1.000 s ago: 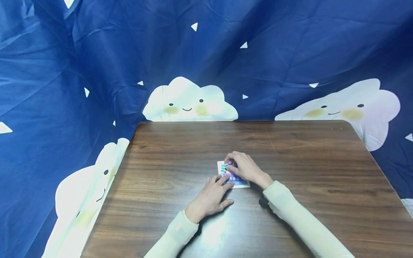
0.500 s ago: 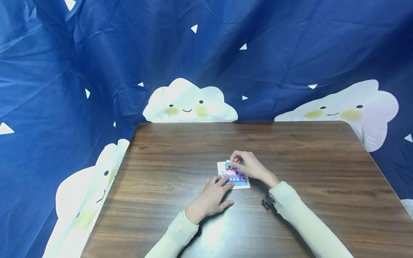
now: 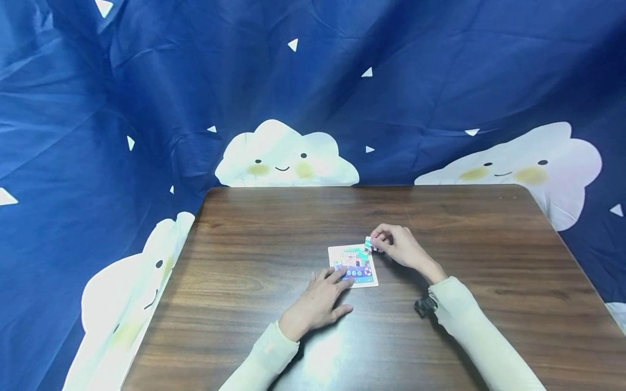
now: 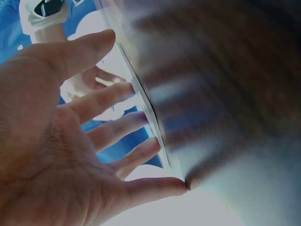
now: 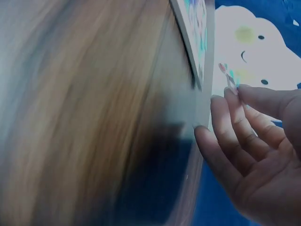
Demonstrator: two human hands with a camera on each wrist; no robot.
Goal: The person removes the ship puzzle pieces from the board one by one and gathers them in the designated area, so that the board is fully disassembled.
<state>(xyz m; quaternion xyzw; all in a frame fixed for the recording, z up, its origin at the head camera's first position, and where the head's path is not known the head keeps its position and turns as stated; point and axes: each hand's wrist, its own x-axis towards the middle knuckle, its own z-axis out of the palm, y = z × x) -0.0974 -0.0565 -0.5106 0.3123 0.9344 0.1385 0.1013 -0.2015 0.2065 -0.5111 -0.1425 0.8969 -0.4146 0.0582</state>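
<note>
A small square picture puzzle with a white border lies flat on the table, printed in pink, purple, blue and green. Spread and nearly straight, the fingers of my left hand rest on its lower left part and hide some of the picture. My right hand pinches a small white and teal puzzle piece between thumb and fingertips, at the puzzle's upper right corner. In the right wrist view this puzzle piece is held up beyond the puzzle board's edge, apart from it.
The brown wood-grain table spreads out around both hands. Behind and to the left hangs a blue curtain printed with white smiling clouds and triangles. A small black device sits under the right wrist.
My right hand has moved right from over the puzzle, carrying the pinched puzzle piece to the upper right corner. More of the picture now shows. The left hand has stayed put.
</note>
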